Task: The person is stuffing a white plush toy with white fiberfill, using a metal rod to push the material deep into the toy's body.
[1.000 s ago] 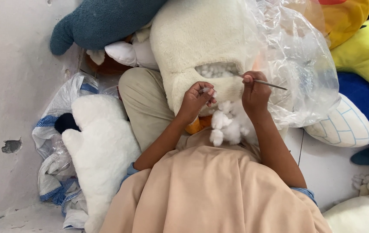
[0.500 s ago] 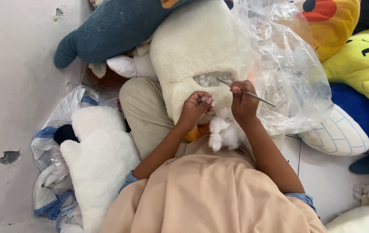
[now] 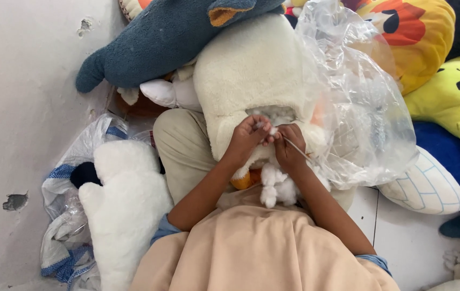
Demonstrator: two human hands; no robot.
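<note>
A cream plush toy [image 3: 251, 70] lies on my lap with an open seam [image 3: 273, 114] showing white stuffing inside. My left hand [image 3: 248, 137] pinches a small tuft of white stuffing at the lower edge of that opening. My right hand [image 3: 289, 148] is closed on a thin metal stick [image 3: 297, 149], its tip next to the left fingers at the seam. A clump of loose white stuffing [image 3: 275, 186] rests on my lap just below both hands.
A clear plastic bag [image 3: 359, 108] lies to the right of the toy. A blue plush [image 3: 160, 37] sits behind, yellow and orange plushes [image 3: 450, 91] at right, a white plush [image 3: 127, 199] at left on a woven sack [image 3: 63, 215]. A white wall [image 3: 20, 108] bounds the left.
My right hand moved left and down with the stick, from the bag side to the seam, meeting my left hand. The view shifted a little upward.
</note>
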